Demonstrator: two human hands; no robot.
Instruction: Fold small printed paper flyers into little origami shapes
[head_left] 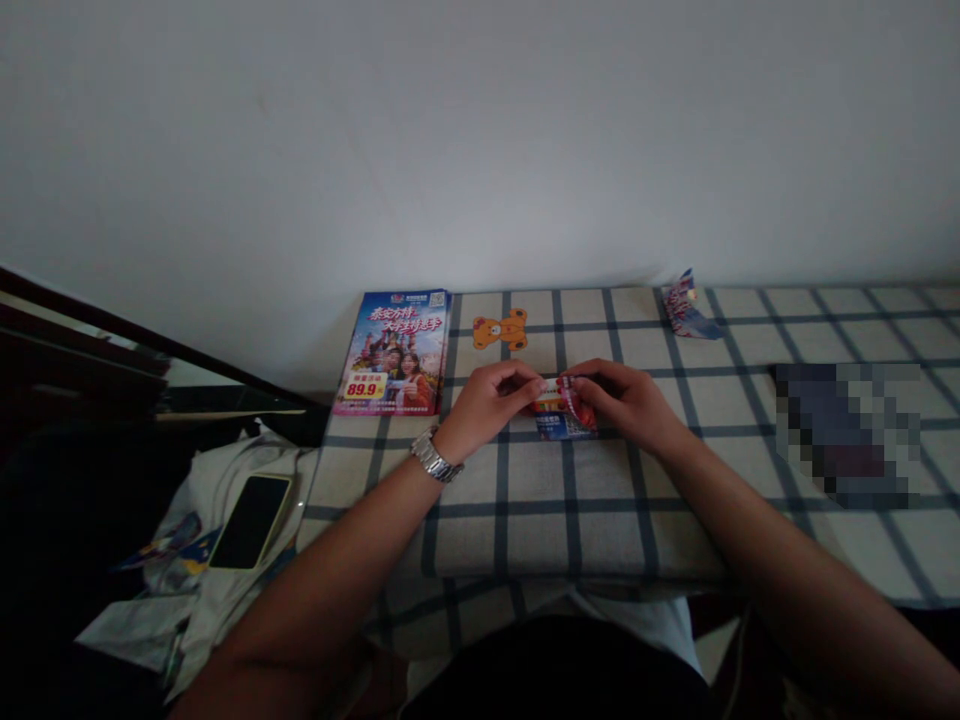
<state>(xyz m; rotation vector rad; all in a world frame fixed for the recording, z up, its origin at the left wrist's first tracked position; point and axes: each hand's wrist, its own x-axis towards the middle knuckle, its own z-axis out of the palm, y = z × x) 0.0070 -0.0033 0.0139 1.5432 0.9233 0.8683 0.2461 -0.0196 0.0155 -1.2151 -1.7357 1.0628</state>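
A small folded printed leaflet lies between my hands over the checked tablecloth, its blue, red and yellow print and part of a QR code showing. My left hand, with a silver watch on the wrist, pinches its left side between thumb and fingers. On the other side, my right hand grips the right part, where a red strip of the paper is folded over. Some of my fingertips are hidden behind the paper. Just beyond my left hand is a flat brown bear figure.
To the left, a stack of colourful leaflets lies on the tablecloth. A folded paper piece stands by the wall at the back right. A pixelated dark item lies far right. Left of the table, a phone rests on white material.
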